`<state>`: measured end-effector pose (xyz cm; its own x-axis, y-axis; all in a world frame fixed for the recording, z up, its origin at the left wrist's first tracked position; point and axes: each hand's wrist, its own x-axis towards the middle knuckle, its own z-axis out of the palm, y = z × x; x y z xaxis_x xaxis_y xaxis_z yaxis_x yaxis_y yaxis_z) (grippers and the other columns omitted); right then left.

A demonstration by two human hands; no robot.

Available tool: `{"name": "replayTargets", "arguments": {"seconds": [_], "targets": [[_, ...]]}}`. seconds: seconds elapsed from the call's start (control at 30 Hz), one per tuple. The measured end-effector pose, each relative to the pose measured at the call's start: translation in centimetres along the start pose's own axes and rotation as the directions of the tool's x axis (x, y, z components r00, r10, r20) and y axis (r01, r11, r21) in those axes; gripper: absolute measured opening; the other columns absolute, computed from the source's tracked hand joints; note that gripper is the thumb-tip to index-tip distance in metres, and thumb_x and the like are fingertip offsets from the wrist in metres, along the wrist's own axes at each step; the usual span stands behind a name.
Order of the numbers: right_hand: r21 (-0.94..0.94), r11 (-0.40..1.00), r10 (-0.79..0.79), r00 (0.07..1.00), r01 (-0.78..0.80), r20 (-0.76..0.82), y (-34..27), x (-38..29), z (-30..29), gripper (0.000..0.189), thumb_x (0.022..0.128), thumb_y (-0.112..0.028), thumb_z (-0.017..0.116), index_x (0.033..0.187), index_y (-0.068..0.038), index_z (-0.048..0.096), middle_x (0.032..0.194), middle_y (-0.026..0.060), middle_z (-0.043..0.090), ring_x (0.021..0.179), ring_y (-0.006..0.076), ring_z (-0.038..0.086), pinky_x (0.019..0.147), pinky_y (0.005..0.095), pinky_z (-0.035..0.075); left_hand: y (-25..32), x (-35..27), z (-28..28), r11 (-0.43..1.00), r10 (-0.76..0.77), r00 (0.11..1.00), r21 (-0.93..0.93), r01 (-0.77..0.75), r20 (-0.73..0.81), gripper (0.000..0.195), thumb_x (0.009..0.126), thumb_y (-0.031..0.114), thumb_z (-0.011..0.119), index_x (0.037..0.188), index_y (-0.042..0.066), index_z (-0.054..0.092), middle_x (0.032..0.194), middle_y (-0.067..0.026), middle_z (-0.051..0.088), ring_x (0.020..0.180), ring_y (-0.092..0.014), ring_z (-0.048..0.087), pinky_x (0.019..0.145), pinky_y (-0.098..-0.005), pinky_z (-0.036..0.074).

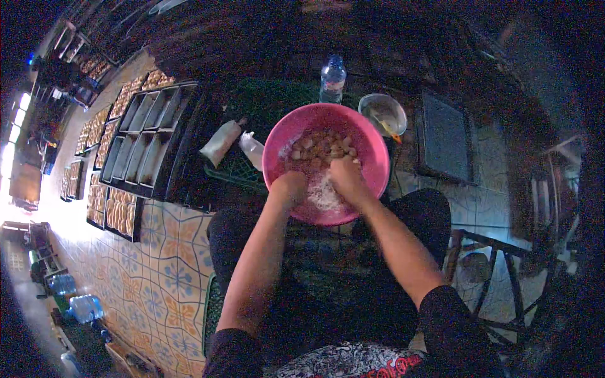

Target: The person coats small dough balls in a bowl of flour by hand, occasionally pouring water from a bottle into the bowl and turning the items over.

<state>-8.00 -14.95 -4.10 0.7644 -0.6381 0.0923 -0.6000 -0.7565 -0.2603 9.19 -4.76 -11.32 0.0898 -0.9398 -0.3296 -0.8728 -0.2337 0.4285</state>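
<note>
A round pink plastic basin [326, 215] stands before me, between my knees. Small brownish lumps [324, 144] lie in its far half, and white powder [324, 191] is spread over the near part. My left hand [289, 188] is inside the basin at its near left, fingers curled down and mostly hidden. My right hand [347, 177] reaches over the powder at the edge of the lumps, with its fingertips hidden too. Whether either hand grips anything cannot be told.
Beyond the basin are a plastic bottle [333, 78] and a clear bowl [394, 106] with an orange-tipped utensil. Plastic bags [222, 141] of pale contents lie left on a green crate [231, 176]. Metal loaf pans [151, 111] and trays of dough pieces [122, 211] stand farther left. A metal frame [491, 245] is right.
</note>
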Motion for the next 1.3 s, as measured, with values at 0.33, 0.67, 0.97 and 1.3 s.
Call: {"name": "replayTargets", "arguments": {"seconds": [0.33,0.67,0.97,1.3], "targets": [[0.615,0.696,0.327,0.926,-0.371,0.188,-7.0,-3.0,-0.4,0.024,0.082,-0.012,0.053,0.095,0.005,0.065,0.103,0.0264,0.066,0.101,0.0409,0.063,0.088,0.0501,0.049,7.2,-1.1,-6.6,0.956,-0.273,0.941,-0.169,0.242,-0.198,0.036,0.093,0.03,0.046,0.113,0.008,0.066,0.105,-0.02,0.068,0.099,-0.037,0.066,0.08,-0.0497,0.055],[0.37,0.861,0.315,0.938,-0.348,0.149,7.7,-0.7,5.8,0.019,0.072,-0.008,0.06,0.088,0.001,0.065,0.088,0.0294,0.063,0.081,0.047,0.062,0.07,0.05,0.051,7.7,1.5,-4.4,0.963,-0.223,0.975,-0.156,0.222,0.006,0.039,0.095,0.027,0.039,0.109,0.007,0.069,0.12,-0.021,0.063,0.107,-0.035,0.064,0.085,-0.0472,0.054],[0.306,0.94,-0.224,0.949,0.151,0.22,0.3,-2.5,2.3,0.009,0.072,-0.004,0.059,0.077,-0.001,0.066,0.071,0.023,0.062,0.073,0.0423,0.064,0.065,0.0491,0.05,6.7,0.6,-3.3,0.96,-0.197,0.949,-0.244,0.136,-0.246,0.034,0.087,0.025,0.046,0.092,0.006,0.073,0.094,-0.0204,0.07,0.097,-0.036,0.066,0.082,-0.0463,0.054],[-0.202,0.968,-0.162,0.986,0.148,-0.05,1.7,-1.2,4.2,0.021,0.081,-0.011,0.055,0.094,0.002,0.064,0.098,0.0279,0.062,0.096,0.0402,0.061,0.082,0.0499,0.046,3.1,3.8,1.7,0.918,-0.259,0.956,-0.344,0.199,-0.138,0.034,0.088,0.023,0.044,0.096,0.005,0.071,0.106,-0.0203,0.068,0.098,-0.036,0.066,0.085,-0.0473,0.054]]}}
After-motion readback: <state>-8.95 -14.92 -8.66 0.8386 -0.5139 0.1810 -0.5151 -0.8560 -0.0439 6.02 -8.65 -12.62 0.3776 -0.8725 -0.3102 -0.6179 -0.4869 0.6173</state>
